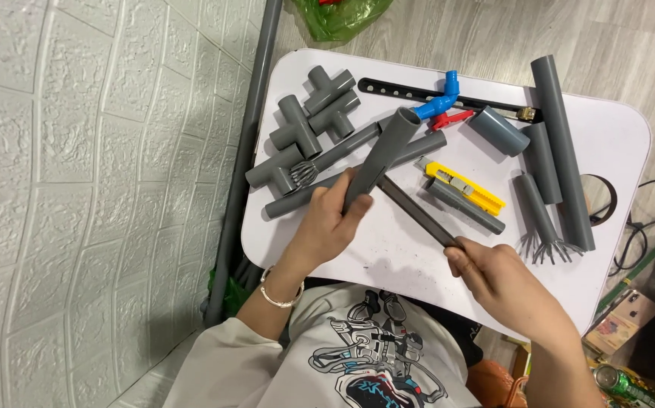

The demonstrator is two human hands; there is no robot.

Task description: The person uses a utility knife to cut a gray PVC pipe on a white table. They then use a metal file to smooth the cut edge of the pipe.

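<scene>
Left hand wrapped firmly round short grey plastic pipe; right hand gripping dark flat file. Best stroked flat, steady, pipe unmoving.

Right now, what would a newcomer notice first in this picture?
At the centre, the left hand holds a grey pipe tilted upward, while the right hand holds a thin dark rod against its lower end. Behind them on the white table, a yellow utility knife and a blue elbow fitting stand out among grey tee fittings.
</scene>
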